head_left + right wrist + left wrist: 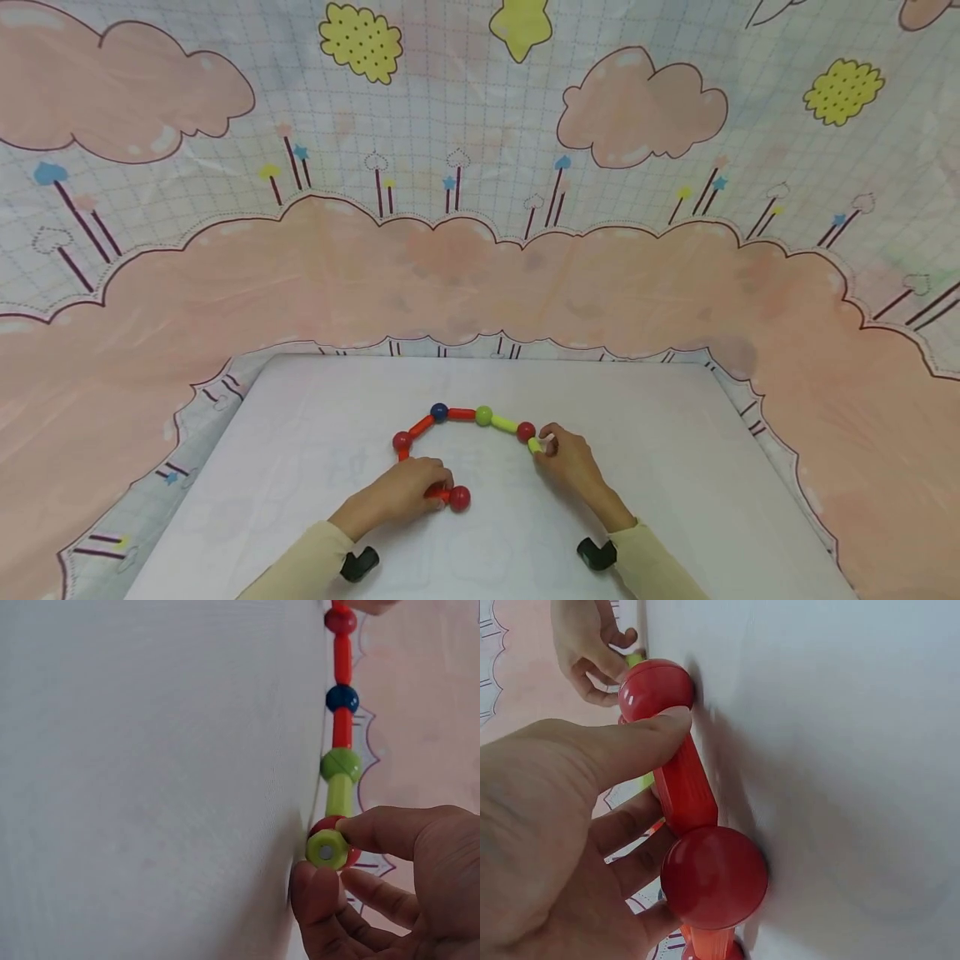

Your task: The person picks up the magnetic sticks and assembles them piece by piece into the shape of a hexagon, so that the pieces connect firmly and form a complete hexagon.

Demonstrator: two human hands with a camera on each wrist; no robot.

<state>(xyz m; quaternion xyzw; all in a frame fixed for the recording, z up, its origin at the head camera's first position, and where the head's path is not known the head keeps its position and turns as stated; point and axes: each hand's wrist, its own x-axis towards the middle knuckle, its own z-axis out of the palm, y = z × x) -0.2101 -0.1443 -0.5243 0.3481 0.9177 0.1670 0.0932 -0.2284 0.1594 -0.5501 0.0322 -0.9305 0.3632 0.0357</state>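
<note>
A curved chain of magnetic balls and rods lies on the white tabletop. It runs through a red ball (402,442), a blue ball (438,412), a green ball (483,415) and another red ball (526,432). My left hand (401,492) holds a red rod (684,787) between thumb and fingers, at the chain's near-left end. An end red ball (460,498) sits just past the thumb tip. Over at the right end, my right hand (572,461) pinches a short yellow-green rod (325,850), whose metal tip faces the wrist camera. Its other end meets the red ball.
The white tabletop (510,550) spreads around the chain. Behind it hangs a patterned cloth (480,283) with clouds and stars. A black strap piece (360,565) shows at the left wrist, a similar black piece (597,554) at the right.
</note>
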